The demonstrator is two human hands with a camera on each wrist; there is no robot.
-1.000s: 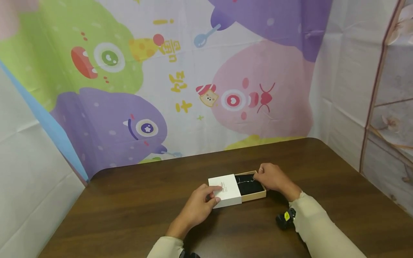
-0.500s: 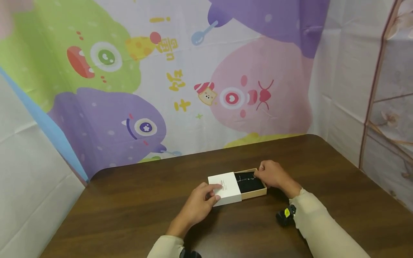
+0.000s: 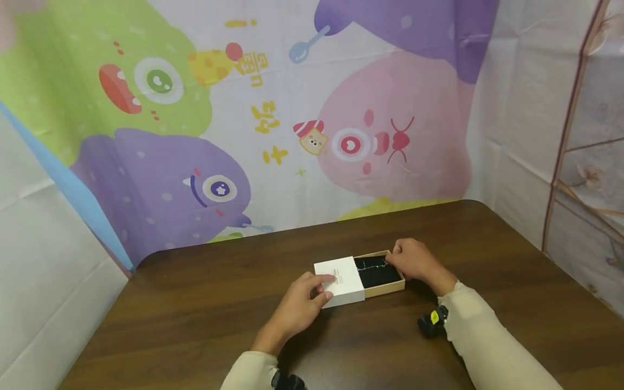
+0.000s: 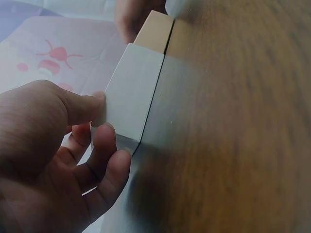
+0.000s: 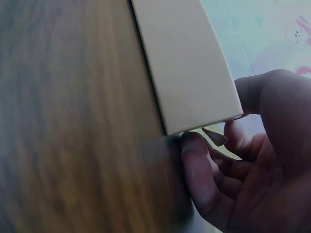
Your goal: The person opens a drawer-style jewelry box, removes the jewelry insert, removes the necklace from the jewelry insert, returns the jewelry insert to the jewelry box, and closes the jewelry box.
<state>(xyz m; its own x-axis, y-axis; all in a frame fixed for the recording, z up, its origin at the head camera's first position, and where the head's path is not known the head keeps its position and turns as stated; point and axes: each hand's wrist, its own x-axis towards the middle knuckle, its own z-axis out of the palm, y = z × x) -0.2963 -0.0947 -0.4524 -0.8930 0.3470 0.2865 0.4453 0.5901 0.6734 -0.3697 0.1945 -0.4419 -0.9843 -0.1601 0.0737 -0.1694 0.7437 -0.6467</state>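
Observation:
On the dark wooden table (image 3: 195,325) lies a small drawer-style jewelry box. Its white sleeve (image 3: 343,279) covers the left part, and a tan inner tray (image 3: 385,288) sticks out to the right. A black pad (image 3: 379,276) fills the tray, with a thin silver chain (image 3: 372,267) across it, partly under the sleeve. My left hand (image 3: 298,303) grips the sleeve's left end, index finger on top and thumb at the near side. At the tray's far right end, my right hand (image 3: 414,259) pinches the rim. A small tab (image 5: 215,138) shows beside its fingers in the right wrist view.
A cartoon-printed cloth (image 3: 283,119) hangs behind the table's back edge. Pale panels stand at left and right. Black wrist cameras, one of them (image 3: 433,322) on the right sleeve, sit on both wrists.
The tray has slid slightly further right out of the sleeve with my right hand, showing a little more of the pad. My left hand keeps its hold on the sleeve.

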